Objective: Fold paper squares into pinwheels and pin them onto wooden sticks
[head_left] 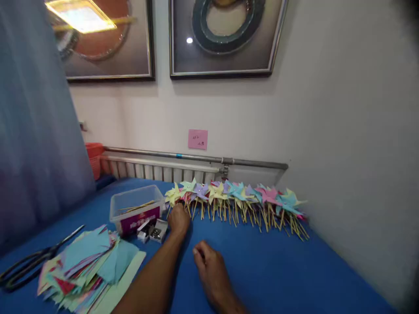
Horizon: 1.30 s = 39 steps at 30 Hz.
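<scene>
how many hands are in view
2: the left hand at the left end of the pinwheels, the right hand lower in the picture, over the table.

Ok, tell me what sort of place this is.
Probably a craft corner in a room: a row of paper pinwheels on sticks, a pile of cut paper and scissors lie on a blue surface.

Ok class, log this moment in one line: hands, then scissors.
left hand: at pinwheels' left end, grasp unclear; right hand: loosely curled, apart from them; scissors: beside paper pile
</scene>
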{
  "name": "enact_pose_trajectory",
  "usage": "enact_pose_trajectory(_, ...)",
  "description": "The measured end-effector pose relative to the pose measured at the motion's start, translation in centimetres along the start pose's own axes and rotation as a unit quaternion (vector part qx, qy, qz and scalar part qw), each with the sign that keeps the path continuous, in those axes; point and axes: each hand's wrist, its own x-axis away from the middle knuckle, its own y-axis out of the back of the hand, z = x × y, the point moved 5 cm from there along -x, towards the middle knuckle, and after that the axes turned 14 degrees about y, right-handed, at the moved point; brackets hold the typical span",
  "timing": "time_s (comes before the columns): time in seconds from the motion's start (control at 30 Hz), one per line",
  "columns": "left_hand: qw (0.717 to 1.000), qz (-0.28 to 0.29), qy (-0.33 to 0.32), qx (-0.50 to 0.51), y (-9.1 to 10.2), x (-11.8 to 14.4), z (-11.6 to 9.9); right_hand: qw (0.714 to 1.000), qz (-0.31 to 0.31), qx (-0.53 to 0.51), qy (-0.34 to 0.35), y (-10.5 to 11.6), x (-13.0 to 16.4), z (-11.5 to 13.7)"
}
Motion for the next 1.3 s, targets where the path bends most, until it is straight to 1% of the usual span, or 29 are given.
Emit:
enact_pose_trajectory(0.17, 1.0, -0.001, 0.004, 0.0, 0.2, 0.2, -0.1, 1.0, -0.005, -0.003, -0.003, -0.1, 0.1, 0.2)
enact_pose_trajectory(0.27, 1.0, -0.017, 0.004, 0.005, 0.7, 0.6, -0.4, 1.0, -0.013, -0.001, -0.002, -0.1, 0.1, 0.2)
enact_pose_trajectory(0.4, 0.998, -0.051, -0.018, 0.014, 1.6, 1.5, -1.1, 1.0, -0.008, -0.003, -0.006, 0.0, 0.0, 0.2)
enact_pose_trajectory(0.67, 0.998, -0.057, -0.037, 0.01, 2.1, 2.4, -1.8, 1.0, -0.015, -0.013, -0.017, 0.2, -0.2, 0.3)
enact_pose_trajectory(0.77, 0.996, -0.042, -0.078, 0.027, 2.7, 3.7, -2.4, 0.999, -0.019, -0.018, -0.032, 0.3, -0.4, 0.0)
enact_pose_trajectory(0.9, 0.987, 0.025, -0.16, 0.015, 3.6, 6.9, -2.7, 0.998, -0.029, -0.038, -0.032, 0.7, -0.5, -0.2)
enact_pose_trajectory(1.0, 0.974, 0.063, -0.219, -0.012, 4.8, 9.7, -1.5, 0.998, -0.025, -0.061, -0.007, 0.8, -0.4, 0.0)
enact_pose_trajectory(1.1, 0.962, 0.069, -0.263, -0.035, 6.3, 12.1, 0.9, 0.999, -0.022, -0.048, -0.01, 0.9, -0.3, 0.1)
enact_pose_trajectory(1.2, 0.954, 0.055, -0.293, -0.039, 7.6, 13.8, 4.0, 0.999, -0.018, -0.035, -0.014, 0.9, -0.4, 0.2)
enact_pose_trajectory(1.3, 0.951, 0.021, -0.308, -0.023, 8.2, 14.9, 7.5, 0.999, -0.022, -0.024, -0.018, 1.0, -0.6, 0.3)
